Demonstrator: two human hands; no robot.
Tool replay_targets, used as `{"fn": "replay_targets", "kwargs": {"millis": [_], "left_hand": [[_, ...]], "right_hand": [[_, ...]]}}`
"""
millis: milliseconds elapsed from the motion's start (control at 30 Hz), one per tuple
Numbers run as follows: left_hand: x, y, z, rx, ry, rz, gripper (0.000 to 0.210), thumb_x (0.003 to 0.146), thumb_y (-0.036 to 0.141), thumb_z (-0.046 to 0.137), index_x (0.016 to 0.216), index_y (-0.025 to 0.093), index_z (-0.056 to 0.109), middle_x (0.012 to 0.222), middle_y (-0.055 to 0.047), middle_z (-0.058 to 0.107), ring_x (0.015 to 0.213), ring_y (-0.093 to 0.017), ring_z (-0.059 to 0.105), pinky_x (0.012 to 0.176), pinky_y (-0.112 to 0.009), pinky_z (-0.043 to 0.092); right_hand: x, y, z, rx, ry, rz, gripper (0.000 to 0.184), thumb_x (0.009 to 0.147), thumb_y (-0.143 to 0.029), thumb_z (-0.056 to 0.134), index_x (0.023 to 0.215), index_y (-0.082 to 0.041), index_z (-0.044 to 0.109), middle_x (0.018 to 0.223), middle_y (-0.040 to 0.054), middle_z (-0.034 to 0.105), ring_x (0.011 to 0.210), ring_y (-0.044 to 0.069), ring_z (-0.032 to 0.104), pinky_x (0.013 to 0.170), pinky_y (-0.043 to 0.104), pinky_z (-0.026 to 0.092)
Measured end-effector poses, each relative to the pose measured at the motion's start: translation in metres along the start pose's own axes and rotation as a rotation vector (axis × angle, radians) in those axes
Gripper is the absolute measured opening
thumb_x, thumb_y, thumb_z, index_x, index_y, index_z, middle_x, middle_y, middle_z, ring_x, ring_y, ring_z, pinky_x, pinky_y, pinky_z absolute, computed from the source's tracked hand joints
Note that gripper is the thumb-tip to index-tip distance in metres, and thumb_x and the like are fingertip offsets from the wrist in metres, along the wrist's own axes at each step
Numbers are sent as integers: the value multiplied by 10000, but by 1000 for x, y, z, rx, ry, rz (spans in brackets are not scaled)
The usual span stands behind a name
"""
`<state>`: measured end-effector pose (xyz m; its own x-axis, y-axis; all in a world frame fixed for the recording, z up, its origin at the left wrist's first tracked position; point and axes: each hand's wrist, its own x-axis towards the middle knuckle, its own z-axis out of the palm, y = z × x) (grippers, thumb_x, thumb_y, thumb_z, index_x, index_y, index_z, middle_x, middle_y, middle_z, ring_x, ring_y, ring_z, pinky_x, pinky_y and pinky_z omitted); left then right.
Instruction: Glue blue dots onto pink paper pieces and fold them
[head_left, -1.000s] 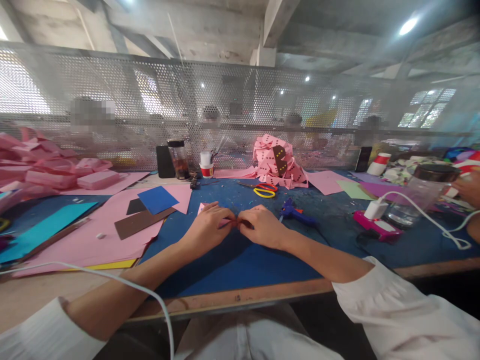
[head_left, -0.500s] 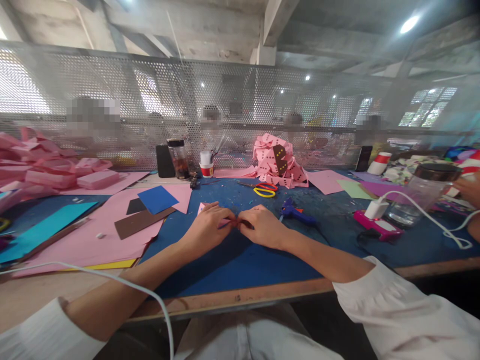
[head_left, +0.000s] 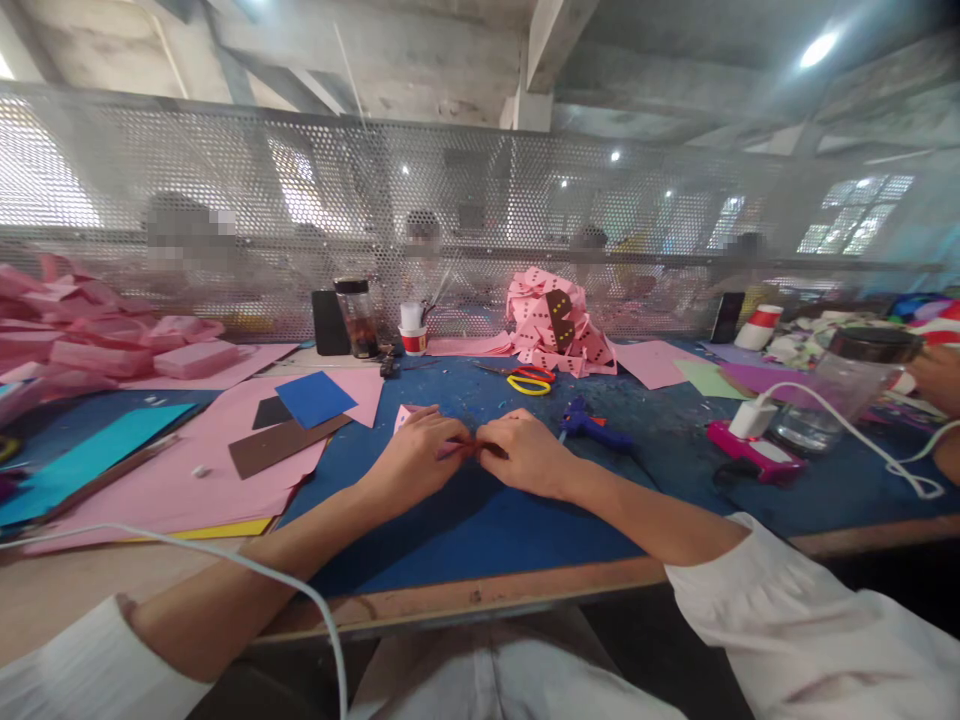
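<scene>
My left hand (head_left: 420, 447) is closed over a pink paper piece (head_left: 403, 416) with dark dots, and most of that piece is hidden behind the fingers. Fingertip to fingertip with it, my right hand (head_left: 525, 452) is closed in a pinch just above the blue mat (head_left: 465, 540). Whatever sits between the right fingers is too small and covered to make out. A blue glue gun (head_left: 596, 425) lies right of my right hand. Beyond the hands rest scissors (head_left: 531, 380) with red and yellow handles.
Dotted pink paper pieces (head_left: 551, 325) are heaped by the mesh screen (head_left: 465, 180). Left are pink sheets (head_left: 180, 480), blue card (head_left: 313, 400) and folded pink paper (head_left: 82, 330). Right stand a pink power strip (head_left: 757, 452) and clear jar (head_left: 814, 410). A white cable (head_left: 292, 580) crosses my left forearm.
Both hands stay in the same place with their fingertips together. Only a slight shift of the left fingers shows; the things on the table have not moved.
</scene>
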<state>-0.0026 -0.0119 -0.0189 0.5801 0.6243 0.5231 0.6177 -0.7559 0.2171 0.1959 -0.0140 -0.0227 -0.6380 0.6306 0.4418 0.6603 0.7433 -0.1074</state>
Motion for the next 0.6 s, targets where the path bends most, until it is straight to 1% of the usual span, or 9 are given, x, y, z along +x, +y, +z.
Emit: {"fn": "replay_targets", "kwargs": {"millis": [467, 600], "left_hand": [[0, -1, 1, 5, -12, 4, 93, 839, 186, 544, 850, 220, 630, 823, 11, 705, 825, -170, 645, 1074, -431, 320], [0, -1, 0, 8, -10, 2, 94, 846, 190, 541, 863, 217, 629, 830, 11, 701, 842, -167, 646, 1078, -421, 316]], "right_hand": [[0, 0, 0, -21, 7, -14, 93, 860, -173, 512, 800, -186, 582, 780, 2, 685, 787, 142, 606, 804, 270, 319], [0, -1, 0, -20, 10, 6, 92, 859, -176, 513, 792, -183, 576, 748, 1, 674, 766, 140, 606, 796, 265, 324]]}}
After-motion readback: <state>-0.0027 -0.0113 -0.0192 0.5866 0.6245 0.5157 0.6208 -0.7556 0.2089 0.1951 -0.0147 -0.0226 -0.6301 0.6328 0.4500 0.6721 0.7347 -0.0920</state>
